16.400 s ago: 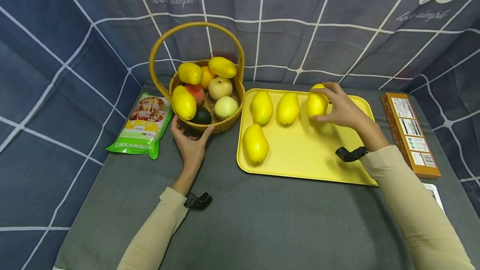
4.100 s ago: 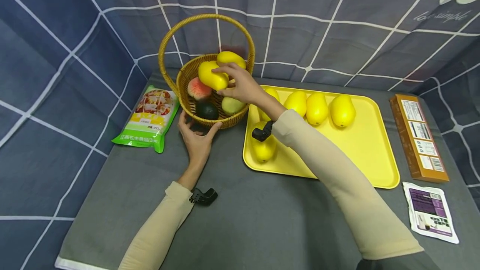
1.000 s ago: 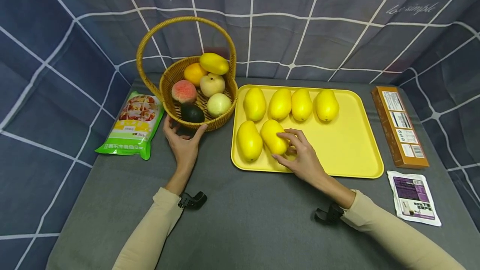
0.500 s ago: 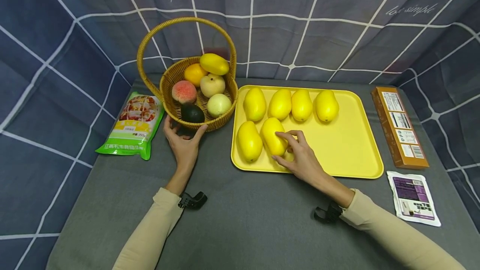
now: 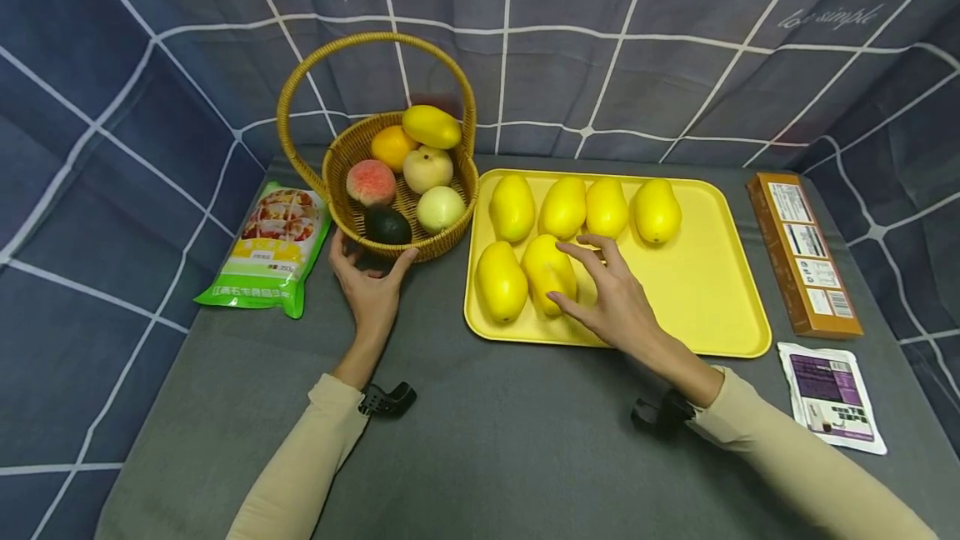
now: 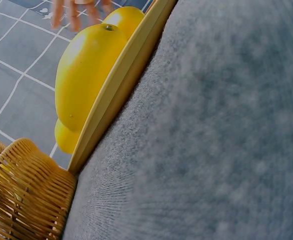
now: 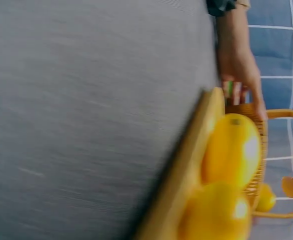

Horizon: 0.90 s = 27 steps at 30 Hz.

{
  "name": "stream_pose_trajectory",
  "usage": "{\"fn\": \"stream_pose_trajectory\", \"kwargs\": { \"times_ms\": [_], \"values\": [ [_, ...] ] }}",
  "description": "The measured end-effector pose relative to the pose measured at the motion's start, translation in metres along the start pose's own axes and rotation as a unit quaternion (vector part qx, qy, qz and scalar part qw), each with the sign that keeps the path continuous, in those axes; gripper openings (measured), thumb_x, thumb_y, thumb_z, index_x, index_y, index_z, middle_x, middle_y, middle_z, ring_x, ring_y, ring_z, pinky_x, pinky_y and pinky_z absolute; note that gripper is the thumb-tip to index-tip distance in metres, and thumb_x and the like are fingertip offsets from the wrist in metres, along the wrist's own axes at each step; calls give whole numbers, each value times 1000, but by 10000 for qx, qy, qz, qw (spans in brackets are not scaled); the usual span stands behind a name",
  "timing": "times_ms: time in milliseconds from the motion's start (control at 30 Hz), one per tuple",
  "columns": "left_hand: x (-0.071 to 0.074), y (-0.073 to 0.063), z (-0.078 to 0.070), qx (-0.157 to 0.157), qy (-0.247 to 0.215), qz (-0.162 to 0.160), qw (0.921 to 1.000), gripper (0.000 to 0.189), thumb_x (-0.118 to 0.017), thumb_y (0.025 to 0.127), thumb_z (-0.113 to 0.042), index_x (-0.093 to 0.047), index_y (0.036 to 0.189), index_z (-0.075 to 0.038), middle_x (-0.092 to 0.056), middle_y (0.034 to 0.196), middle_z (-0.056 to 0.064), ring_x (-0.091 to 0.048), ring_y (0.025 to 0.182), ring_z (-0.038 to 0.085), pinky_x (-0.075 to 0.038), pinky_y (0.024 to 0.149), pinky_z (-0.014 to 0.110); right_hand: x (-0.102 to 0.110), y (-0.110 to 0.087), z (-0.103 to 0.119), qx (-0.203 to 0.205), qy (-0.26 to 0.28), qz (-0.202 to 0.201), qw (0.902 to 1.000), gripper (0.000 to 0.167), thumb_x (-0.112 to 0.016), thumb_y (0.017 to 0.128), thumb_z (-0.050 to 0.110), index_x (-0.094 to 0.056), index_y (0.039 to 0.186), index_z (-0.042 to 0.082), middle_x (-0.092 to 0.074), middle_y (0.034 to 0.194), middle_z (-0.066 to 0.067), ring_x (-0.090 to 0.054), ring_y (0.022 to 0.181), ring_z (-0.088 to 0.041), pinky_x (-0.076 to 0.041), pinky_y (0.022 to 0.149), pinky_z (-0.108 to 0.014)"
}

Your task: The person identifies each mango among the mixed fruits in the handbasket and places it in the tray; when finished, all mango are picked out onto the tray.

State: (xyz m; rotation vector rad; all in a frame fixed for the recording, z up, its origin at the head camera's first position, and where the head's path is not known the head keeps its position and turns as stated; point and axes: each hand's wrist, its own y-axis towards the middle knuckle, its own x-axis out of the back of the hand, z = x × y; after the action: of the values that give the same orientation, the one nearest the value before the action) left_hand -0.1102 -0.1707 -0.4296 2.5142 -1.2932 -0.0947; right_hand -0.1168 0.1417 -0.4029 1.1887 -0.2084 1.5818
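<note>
My left hand (image 5: pixel 369 294) grips the front of the wicker basket (image 5: pixel 438 248) by its lower wall, thumb on one side and fingers on the other. Inside the basket lie a yellow mango (image 5: pixel 432 127), an orange (image 5: pixel 393 147), a peach (image 5: pixel 371 182), a dark avocado (image 5: pixel 387 225) and two pale round fruits (image 5: pixel 441 209). On the yellow tray (image 5: pixel 697 307) are several mangoes: a row at the back and two in front. My right hand (image 5: pixel 618 298) hovers with spread fingers at the right side of the front mango (image 5: pixel 549 273), its thumb and fingertips loosened around it.
A green food bag (image 5: pixel 270 248) lies left of the basket. Right of the tray are a long brown box (image 5: pixel 804 252) and a white and purple packet (image 5: pixel 832 398). The basket's tall handle (image 5: pixel 375 36) arches up before the checked curtain (image 5: pixel 555 73).
Over the longer span, two mangoes went from basket to tray, carried by my right hand. In the last half second that hand loosened from the front mango and drew slightly right. My left hand stayed.
</note>
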Motion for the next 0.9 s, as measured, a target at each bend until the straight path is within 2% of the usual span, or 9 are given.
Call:
{"fn": "stream_pose_trajectory", "kwargs": {
  "times_ms": [100, 267, 367, 667, 833, 900],
  "values": [
    [0, 0, 0, 14, -4, -26, 10000, 93, -82, 78, -8, -23, 148, 4, -27, 148, 29, -39, 123, 40, -38, 79, 54, 4, 20, 9, 149, 151, 41, 9998, 66, -85, 77, 28, -56, 135, 18, -47, 133, -18, -55, 109, -31, -49, 74, -41],
    [0, 0, 2, -6, 10, 21, 10000, 92, -82, 78, -6, -22, 148, 5, -27, 148, 28, -40, 123, 40, -38, 78, 53, 3, 50, 20, 313, 287, 154, 9990, 61, -81, 80, 31, -57, 135, 19, -49, 134, -15, -57, 107, -28, -50, 81, -41],
    [0, 1, 2, -26, -12, 47, 10000, 92, -81, 78, -6, -22, 148, 5, -27, 149, 27, -40, 122, 39, -38, 78, 52, 1, 66, 26, 447, 315, 272, 9981, 58, -79, 82, 34, -58, 135, 19, -50, 136, -14, -56, 111, -28, -50, 86, -42],
    [0, 2, 2, -37, -66, 22, 10000, 93, -81, 78, -5, -22, 148, 5, -27, 148, 28, -40, 123, 40, -38, 78, 51, -6, 117, 36, 877, 820, 857, 9891, 56, -74, 88, 32, -54, 139, 20, -44, 144, -11, -49, 128, -26, -45, 101, -45],
    [1, 1, 1, 1, -41, 20, 10000, 93, -82, 78, -7, -22, 148, 5, -27, 148, 29, -40, 123, 41, -38, 79, 55, -20, 145, 37, 1117, 914, 1040, 9840, 57, -73, 89, 33, -53, 140, 17, -41, 147, -13, -47, 128, -26, -49, 91, -39],
    [1, 0, 1, 3, -4, 32, 10000, 93, -82, 78, -8, -22, 148, 5, -26, 148, 29, -40, 123, 42, -38, 79, 56, -28, 157, 38, 1244, 858, 1071, 9827, 58, -73, 89, 34, -53, 140, 15, -38, 149, -15, -45, 130, -28, -49, 93, -39]
  ]
}}
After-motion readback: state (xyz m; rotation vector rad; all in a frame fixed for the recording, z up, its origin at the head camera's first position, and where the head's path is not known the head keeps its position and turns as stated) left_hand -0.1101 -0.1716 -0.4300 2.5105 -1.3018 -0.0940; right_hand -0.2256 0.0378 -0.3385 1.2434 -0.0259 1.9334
